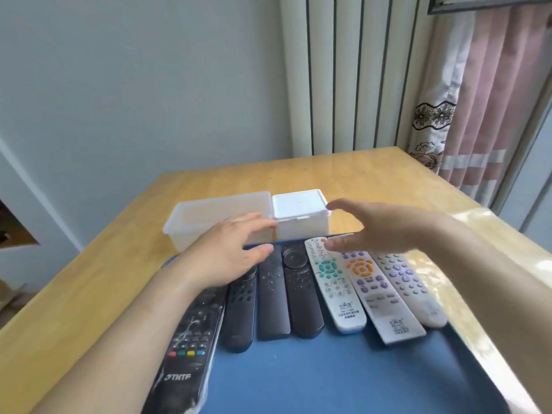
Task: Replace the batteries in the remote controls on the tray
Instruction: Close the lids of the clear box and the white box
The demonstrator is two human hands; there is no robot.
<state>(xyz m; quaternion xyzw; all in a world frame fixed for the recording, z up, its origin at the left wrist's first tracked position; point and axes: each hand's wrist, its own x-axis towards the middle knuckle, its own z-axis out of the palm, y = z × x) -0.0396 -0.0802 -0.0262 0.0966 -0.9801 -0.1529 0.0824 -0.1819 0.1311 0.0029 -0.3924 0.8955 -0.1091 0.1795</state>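
A blue tray (322, 380) holds several remote controls side by side: black ones (273, 300) on the left, a plastic-wrapped black one (186, 345) at the far left, and three white ones (334, 285) on the right. Behind the tray stand a lidded white box (298, 216) and an open translucent bin (209, 213). My left hand (230, 249) hovers with fingers spread near the box's left side. My right hand (367, 225) reaches toward the box's right side, fingers straight. Neither hand holds anything.
The wooden table (343, 174) extends behind the boxes. A white radiator (352, 73) and a pink curtain (484, 94) stand at the back right. The table's right edge (507, 234) is close to my right forearm.
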